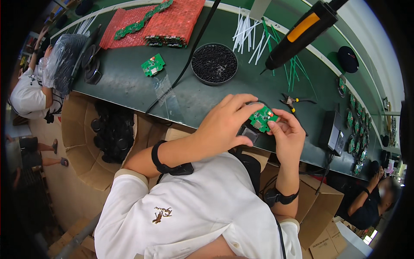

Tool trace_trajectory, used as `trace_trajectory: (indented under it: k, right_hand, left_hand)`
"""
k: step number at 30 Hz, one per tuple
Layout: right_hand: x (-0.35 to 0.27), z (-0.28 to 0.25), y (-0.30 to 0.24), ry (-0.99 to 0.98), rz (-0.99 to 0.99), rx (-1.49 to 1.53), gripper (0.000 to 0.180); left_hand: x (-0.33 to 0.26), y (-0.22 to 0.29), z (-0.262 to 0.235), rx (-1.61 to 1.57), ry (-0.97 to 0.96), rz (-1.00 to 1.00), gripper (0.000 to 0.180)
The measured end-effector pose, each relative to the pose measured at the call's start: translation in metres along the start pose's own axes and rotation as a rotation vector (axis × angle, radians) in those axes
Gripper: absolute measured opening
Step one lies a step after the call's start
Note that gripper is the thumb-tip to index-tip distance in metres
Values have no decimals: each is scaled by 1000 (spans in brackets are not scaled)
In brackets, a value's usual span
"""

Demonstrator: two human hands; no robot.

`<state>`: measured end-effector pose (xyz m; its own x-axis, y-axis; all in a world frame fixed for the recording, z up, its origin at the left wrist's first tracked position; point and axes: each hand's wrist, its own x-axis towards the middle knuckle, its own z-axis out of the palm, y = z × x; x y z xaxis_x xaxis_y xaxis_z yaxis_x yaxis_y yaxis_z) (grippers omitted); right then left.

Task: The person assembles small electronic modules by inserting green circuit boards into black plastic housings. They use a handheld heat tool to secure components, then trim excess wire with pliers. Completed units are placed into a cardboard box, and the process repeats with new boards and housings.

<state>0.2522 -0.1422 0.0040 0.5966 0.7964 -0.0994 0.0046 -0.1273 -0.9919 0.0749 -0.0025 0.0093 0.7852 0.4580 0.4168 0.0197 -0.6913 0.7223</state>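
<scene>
My left hand (224,121) and my right hand (286,134) meet over the near edge of the green table (129,82). Between them sits a small green circuit board (263,118) on top of a round black housing (249,134). Fingers of the left hand press on the board's left edge and wrap the housing. Thumb and fingers of the right hand pinch the board's right side. Both wrists wear black bands.
A black dish of small dark parts (214,63) lies beyond my hands. A hanging black-and-orange power screwdriver (297,34), white and green ties (254,34), pliers (292,102), a loose green board (152,64), red bubble wrap (172,21) and cardboard boxes (86,142) surround it. Other people sit left and right.
</scene>
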Motion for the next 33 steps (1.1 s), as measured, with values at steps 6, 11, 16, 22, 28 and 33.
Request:
trace_trajectory:
  k: [6, 11, 16, 22, 28, 33]
  right_hand:
    - [-2, 2, 5, 3, -14, -160, 26]
    - [-2, 9, -12, -15, -127, -619, 32]
    - [-3, 7, -14, -31, -516, -754, 35]
    - [-5, 7, -8, -41, -506, -560, 32]
    - [-6, 14, -5, -14, -415, -456, 26]
    - [-7, 17, -8, -28, -487, -442, 27]
  left_hand:
    - [-12, -4, 9, -10, -88, -61, 86]
    - [-10, -6, 4, 65, -143, 15, 76]
    - [-8, -6, 6, 109, -97, 16, 58]
    - [7, -16, -2, -5, 4, 60, 39]
    - [7, -1, 1, -170, -1, -122, 28]
    - [3, -2, 3, -163, 33, -87, 26]
